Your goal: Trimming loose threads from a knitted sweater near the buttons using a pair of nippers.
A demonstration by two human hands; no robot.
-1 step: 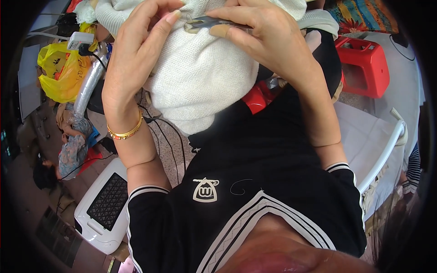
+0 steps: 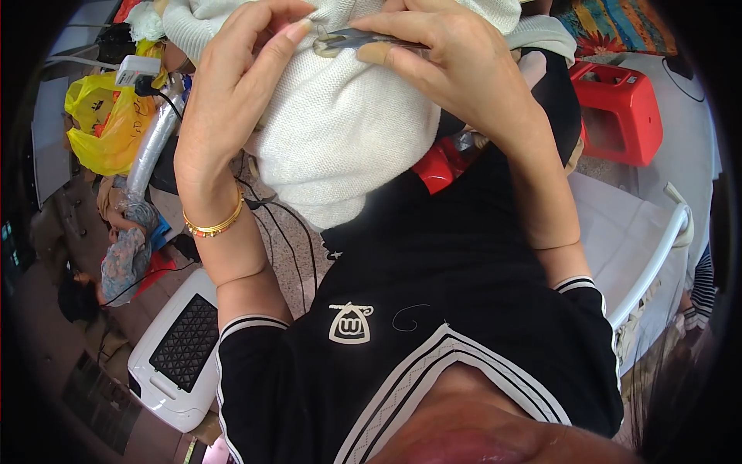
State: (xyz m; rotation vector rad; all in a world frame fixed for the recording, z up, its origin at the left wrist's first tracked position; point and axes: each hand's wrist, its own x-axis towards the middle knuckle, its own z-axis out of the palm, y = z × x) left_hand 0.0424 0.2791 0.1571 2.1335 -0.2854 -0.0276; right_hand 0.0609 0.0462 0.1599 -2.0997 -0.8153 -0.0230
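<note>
A cream knitted garment [image 2: 348, 131] lies bunched over my lap. My left hand [image 2: 232, 85] is over its upper left part, thumb and fingers drawn together in a pinch. What the pinch holds is too small to make out; a thin dark strand shows close to the thumb tip. Gripped in my right hand [image 2: 456, 62] is a small grey tool that looks like thread snips [image 2: 359, 39], its pale tip pointing left and lying against the knit. A tan wrap covers part of the right thumb. The tool's other end is hidden inside my hand.
A red plastic stool [image 2: 618, 112] stands at the right, above a white-covered surface [image 2: 610, 224] with a curved rim. To the left are a yellow plastic bag [image 2: 108, 139], a power strip [image 2: 137, 69], hanging black cables [image 2: 290, 224], a white-and-black appliance [image 2: 174, 356] and a seated person [image 2: 120, 259].
</note>
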